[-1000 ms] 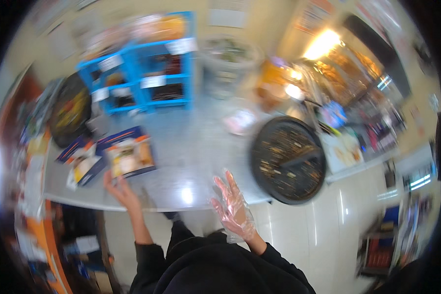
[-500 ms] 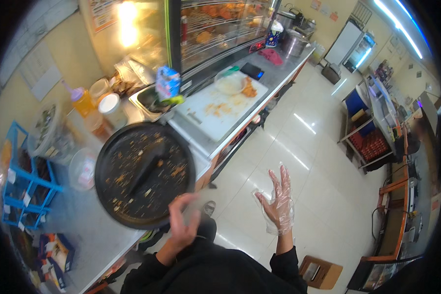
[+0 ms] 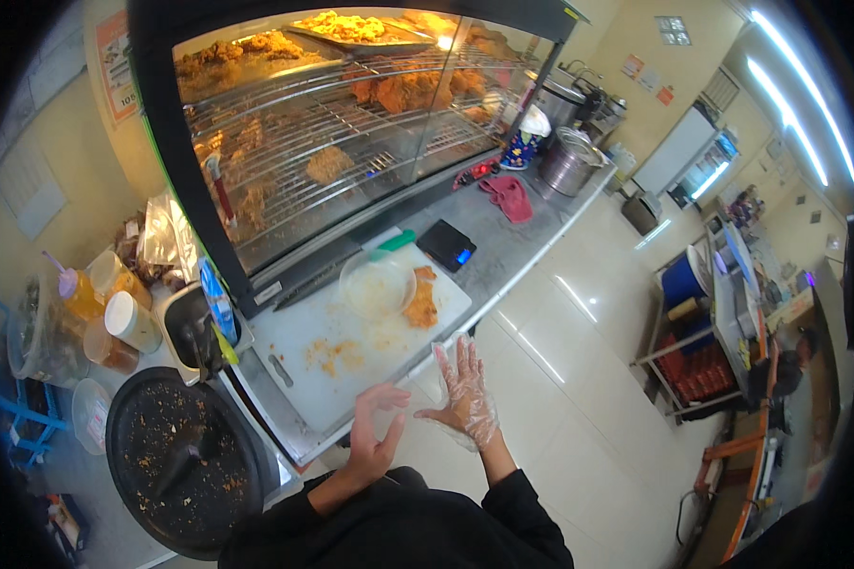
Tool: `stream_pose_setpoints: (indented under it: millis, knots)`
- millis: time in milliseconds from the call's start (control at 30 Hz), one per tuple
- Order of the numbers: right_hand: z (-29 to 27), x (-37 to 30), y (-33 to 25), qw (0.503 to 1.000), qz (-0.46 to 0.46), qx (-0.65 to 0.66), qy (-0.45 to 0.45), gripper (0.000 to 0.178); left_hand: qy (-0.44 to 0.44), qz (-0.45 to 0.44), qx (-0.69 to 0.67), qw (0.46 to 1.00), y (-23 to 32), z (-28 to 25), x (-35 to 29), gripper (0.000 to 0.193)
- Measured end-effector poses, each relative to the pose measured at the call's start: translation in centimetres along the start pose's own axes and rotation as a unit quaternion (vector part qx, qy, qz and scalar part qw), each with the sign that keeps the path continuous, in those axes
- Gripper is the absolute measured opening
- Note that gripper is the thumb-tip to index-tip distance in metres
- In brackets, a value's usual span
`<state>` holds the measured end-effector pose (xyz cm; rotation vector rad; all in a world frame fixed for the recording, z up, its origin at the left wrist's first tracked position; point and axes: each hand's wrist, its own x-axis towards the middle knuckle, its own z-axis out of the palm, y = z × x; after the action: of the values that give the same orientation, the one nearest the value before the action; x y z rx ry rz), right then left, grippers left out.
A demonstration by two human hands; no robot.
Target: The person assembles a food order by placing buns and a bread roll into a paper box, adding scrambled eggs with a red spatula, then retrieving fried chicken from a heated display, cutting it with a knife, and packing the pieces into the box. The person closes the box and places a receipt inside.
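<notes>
My bare left hand (image 3: 375, 441) is held in front of the counter edge, its fingers loosely bent and apart, with nothing in it. Close to its right, my right hand (image 3: 467, 398) wears a clear plastic glove and has its fingers spread. Both hover just short of a white cutting board (image 3: 304, 332) strewn with crumbs. On that board are a clear plastic bowl (image 3: 378, 284) and a piece of fried chicken (image 3: 422, 300). Behind the bowl lies a green-handled knife (image 3: 394, 243), its blade partly hidden.
A glass warming cabinet (image 3: 304, 180) with fried chicken on racks stands behind the board. A black scale (image 3: 446, 245) and a red cloth (image 3: 510, 197) lie to the right. At the left are a crumb-covered round black lid (image 3: 185, 474), a metal container (image 3: 182, 337) and several sauce jars (image 3: 133, 321).
My view has swung toward the cabinet and cutting board. My left hand has moved from the round black lid to the board's front edge. My gloved right hand has come closer to it.
</notes>
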<state>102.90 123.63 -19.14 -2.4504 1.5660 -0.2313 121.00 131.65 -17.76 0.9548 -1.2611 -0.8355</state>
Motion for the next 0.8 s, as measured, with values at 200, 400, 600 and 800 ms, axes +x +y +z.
stream_pose_setpoints:
  millis: [200, 400, 600, 800]
  knots:
    - [3.3, 14.5, 6.4, 0.989, -0.122, -0.085, 0.019, 0.131, 0.116, 0.002, 0.191, 0.975, -1.8, 0.5, 3.7, 0.043]
    - [5.3, 21.3, 9.5, 0.976, -0.21, 0.022, -0.048, 0.123, 0.397, -0.049, 0.297, 0.867, -1.0, 0.4, 3.0, 0.047]
    - [6.0, 22.7, 9.5, 0.938, -0.327, 0.075, 0.085, 0.081, 0.556, -0.056, 0.332, 0.76, -0.2, 4.4, 1.8, 0.05]
    - [6.3, 21.8, 9.0, 0.95, -0.281, 0.122, 0.063, 0.055, 0.572, -0.109, 0.407, 0.704, 0.6, 8.2, 1.0, 0.05]
